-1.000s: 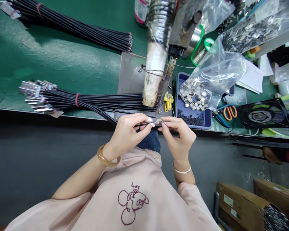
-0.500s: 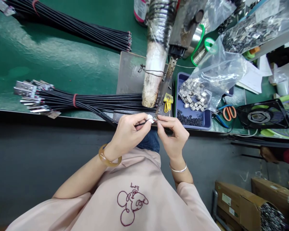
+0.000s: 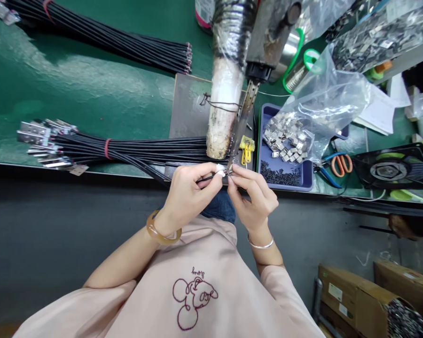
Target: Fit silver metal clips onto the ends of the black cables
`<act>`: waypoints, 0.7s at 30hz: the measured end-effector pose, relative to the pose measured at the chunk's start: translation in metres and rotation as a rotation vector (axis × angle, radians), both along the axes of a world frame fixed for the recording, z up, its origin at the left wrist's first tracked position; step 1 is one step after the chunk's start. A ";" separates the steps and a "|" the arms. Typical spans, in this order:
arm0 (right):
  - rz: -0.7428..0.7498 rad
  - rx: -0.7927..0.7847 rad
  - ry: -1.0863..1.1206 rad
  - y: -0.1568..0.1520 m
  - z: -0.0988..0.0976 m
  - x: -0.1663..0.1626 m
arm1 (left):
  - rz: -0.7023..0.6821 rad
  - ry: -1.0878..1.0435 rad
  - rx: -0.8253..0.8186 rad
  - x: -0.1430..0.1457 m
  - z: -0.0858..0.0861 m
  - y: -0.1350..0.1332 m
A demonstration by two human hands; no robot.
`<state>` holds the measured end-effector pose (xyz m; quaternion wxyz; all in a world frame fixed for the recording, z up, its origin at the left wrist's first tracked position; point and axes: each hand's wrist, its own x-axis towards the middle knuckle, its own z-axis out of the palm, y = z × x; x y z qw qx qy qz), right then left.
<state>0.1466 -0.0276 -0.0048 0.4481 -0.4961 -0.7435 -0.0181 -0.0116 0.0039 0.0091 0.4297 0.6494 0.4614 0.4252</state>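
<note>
My left hand is closed in a pinch on a black cable, close to its end. White coverings wrap the thumb and fingertip there. My right hand is closed too, its fingertips pinching a small metal piece at the cable's end; its exact shape is too small to make out. Right above the fingertips is the lower end of a narrow metal bar fixed to a dark tool body. A wrapped white tube stands beside it. The bound bundle of black cables lies behind my left hand.
A second cable bundle lies at the back left. To the right stands a blue tray with metal shells and small black pieces. Beyond it are orange-handled pliers and a black fan. Solder spools stand behind.
Both hands stay together at the cable's end, with the right fingers slightly shifted around the metal piece. The camera view has moved a little.
</note>
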 end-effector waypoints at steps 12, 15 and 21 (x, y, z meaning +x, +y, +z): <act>0.009 0.038 -0.110 -0.008 -0.001 0.003 | -0.032 0.021 -0.022 -0.003 -0.003 -0.003; -0.012 0.046 -0.063 -0.008 0.003 0.005 | -0.064 0.027 0.030 -0.004 -0.004 -0.004; 0.016 -0.265 0.232 -0.008 0.011 0.004 | -0.107 0.041 0.156 -0.007 -0.007 -0.006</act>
